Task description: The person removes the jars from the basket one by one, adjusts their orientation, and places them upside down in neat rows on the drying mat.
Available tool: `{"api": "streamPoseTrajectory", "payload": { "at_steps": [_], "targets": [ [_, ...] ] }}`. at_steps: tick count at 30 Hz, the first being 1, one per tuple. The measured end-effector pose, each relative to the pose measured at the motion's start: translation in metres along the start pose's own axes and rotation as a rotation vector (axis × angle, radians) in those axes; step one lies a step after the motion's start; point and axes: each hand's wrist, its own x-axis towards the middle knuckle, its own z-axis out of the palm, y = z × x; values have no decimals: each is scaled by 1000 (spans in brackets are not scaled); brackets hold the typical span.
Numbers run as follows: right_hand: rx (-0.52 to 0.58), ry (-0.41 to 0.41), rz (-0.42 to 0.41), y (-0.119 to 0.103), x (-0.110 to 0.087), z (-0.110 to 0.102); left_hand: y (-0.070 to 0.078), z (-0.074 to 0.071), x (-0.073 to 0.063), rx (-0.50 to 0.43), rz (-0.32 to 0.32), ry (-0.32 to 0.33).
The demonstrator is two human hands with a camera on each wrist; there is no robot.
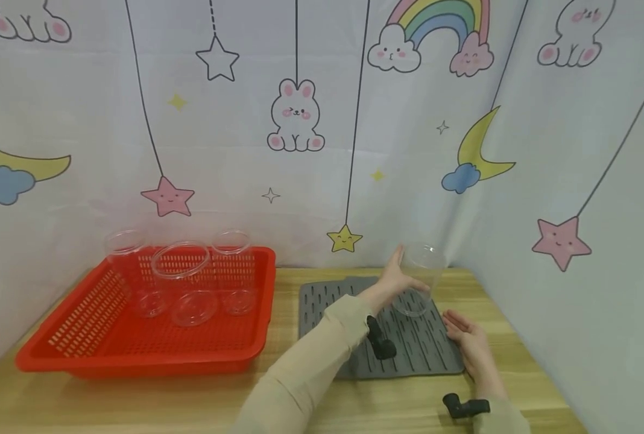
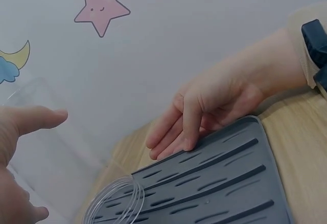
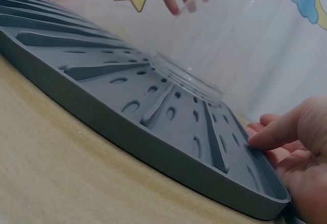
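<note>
My left hand grips a tall clear plastic cup at the back right of the grey ridged drying mat. Its thumb and fingers spread round the cup's side. In the right wrist view the cup's ringed base stands upright, right at the mat's far end. My right hand rests beside the mat's right edge, fingers loosely extended. The left wrist view has the right thumb at the mat's rim and the other fingers just beyond it.
A red plastic basket sits on the wooden table at the left, with three clear cups standing in it. Behind hangs a white curtain printed with rabbits, stars and moons. The curtain also closes off the right side.
</note>
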Motion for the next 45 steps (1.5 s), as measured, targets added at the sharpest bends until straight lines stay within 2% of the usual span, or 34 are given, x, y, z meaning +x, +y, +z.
{"api": "streamPoseTrajectory", "payload": {
  "at_steps": [8, 13, 18, 25, 30, 36, 45],
  "targets": [
    [-3, 1, 11, -1, -1, -1, 6, -12, -11, -14, -5, -46],
    [7, 5, 3, -2, -1, -1, 9, -20, -23, -6, -15, -64],
    [7, -5, -2, -2, 1, 1, 12, -33, -40, -42, -26, -85],
    [-4, 2, -9, -4, 3, 2, 28, -60, -72, -9, 100, -168],
    [-4, 3, 3, -2, 3, 1, 39, -83, -99, -11, 157, -167],
    [-13, 4, 13, -1, 2, 1, 48, -118, -125, 49, 239, -72],
    [-42, 13, 10, -2, 2, 3, 51, -183, -154, 220, 320, 223]
  ]
}}
